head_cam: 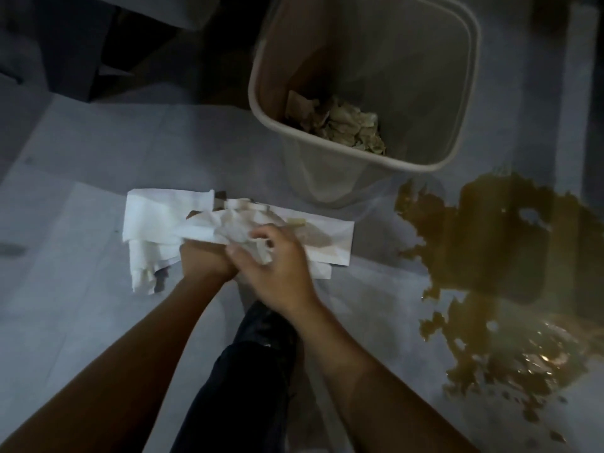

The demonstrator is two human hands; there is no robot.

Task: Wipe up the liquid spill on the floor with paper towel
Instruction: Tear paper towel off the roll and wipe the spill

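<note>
Towel: a white paper towel [170, 220] bunched and partly unfolded at scene centre, with brown stains on its right part – it is in both hands, above the floor [81, 289].
Left hand [204, 261]: its fingers are curled round the towel's near edge, just left of the right hand.
Right hand [277, 259]: its fingers and thumb pinch a crumpled part of the towel.
Spill [496, 256]: a brown puddle on the floor at right, well apart from the towel.
Bin [327, 165]: far of the towel, just left of the spill – crumpled stained paper [343, 125] lies inside.
Leg [248, 371]: in dark cloth, between the forearms.
</note>
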